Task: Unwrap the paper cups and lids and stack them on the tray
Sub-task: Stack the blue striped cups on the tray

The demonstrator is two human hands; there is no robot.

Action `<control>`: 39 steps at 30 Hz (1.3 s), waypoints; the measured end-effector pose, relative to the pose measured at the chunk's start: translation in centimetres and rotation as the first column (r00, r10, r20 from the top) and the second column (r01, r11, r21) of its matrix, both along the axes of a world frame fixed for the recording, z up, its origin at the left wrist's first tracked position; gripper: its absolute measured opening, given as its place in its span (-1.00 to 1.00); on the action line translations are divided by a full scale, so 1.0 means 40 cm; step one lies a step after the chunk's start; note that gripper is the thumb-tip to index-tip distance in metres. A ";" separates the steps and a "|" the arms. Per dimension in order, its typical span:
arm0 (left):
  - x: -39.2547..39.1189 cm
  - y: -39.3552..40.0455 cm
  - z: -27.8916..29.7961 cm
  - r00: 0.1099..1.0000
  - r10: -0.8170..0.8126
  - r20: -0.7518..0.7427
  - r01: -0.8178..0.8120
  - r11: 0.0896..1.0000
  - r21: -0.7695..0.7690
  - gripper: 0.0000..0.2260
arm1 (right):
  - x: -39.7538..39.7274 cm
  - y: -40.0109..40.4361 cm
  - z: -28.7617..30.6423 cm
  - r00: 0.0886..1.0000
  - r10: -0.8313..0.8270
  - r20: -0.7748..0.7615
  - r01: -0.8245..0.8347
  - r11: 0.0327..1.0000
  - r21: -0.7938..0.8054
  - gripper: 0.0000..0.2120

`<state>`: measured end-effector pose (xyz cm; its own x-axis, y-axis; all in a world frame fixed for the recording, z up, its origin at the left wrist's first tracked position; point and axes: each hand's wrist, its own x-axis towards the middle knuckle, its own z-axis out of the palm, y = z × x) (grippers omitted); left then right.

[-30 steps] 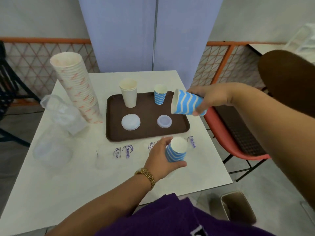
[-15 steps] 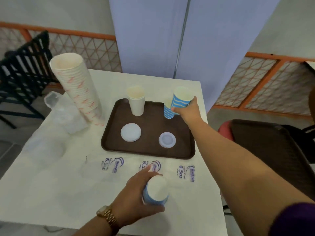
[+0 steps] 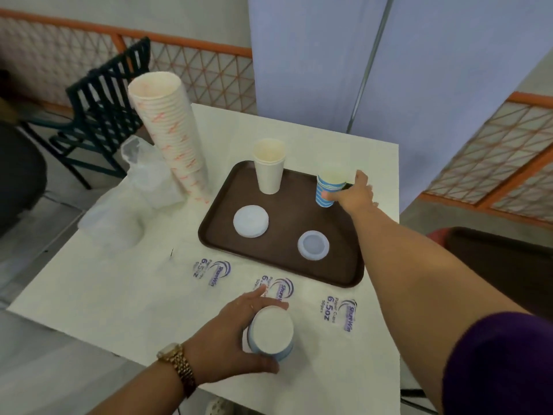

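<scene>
White table (image 3: 119, 295), right grip (image 3: 354, 196) clasping blue cups (image 3: 329, 187) on tray (image 3: 227, 205), left grip (image 3: 233, 333) around blue stack (image 3: 270, 333).

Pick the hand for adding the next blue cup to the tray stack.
Left. The left hand already grips blue cups at the near table edge. The right hand is busy, fingers round the blue stack on the tray.
</scene>
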<state>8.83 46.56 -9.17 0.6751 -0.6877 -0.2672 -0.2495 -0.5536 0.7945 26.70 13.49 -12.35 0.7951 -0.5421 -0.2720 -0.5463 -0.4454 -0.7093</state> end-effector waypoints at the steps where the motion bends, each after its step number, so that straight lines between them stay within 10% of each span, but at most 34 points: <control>1: -0.002 0.001 -0.001 1.000 0.008 -0.007 -0.008 1.000 0.001 -0.26 | -0.019 0.000 -0.008 1.000 -0.008 -0.018 0.009 1.000 0.021 0.12; 8: -0.003 -0.018 0.025 0.994 0.075 -0.073 -0.075 0.997 0.008 -0.32 | -0.169 0.066 0.049 0.964 0.199 -0.176 -0.201 0.980 0.006 -0.28; 15: -0.027 0.019 0.015 0.990 0.111 -0.088 -0.113 0.993 -0.025 -0.15 | -0.356 0.323 0.356 0.730 0.595 -0.335 -0.678 0.690 -0.252 -0.43; 20: -0.046 0.090 -0.005 0.987 0.143 -0.075 -0.144 0.989 -0.009 -0.04 | -0.474 0.528 0.487 0.462 0.577 -0.674 -0.876 0.180 -0.447 -0.20; 25: -0.060 0.137 -0.014 0.985 0.152 -0.076 -0.153 0.988 -0.006 -0.05 | -0.514 0.669 0.391 0.217 0.153 -0.964 -0.921 -0.295 -0.254 -0.22; 30: -0.067 0.168 -0.019 0.982 0.169 -0.083 -0.171 0.985 -0.017 -0.07 | -0.505 0.705 0.275 0.190 -0.152 -0.970 -0.925 -0.358 -0.125 -0.50; 39: -0.072 0.174 -0.018 0.978 0.196 -0.077 -0.198 0.980 -0.022 -0.08 | -0.484 0.661 0.339 0.275 -0.020 -0.961 -0.908 -0.333 -0.253 -0.79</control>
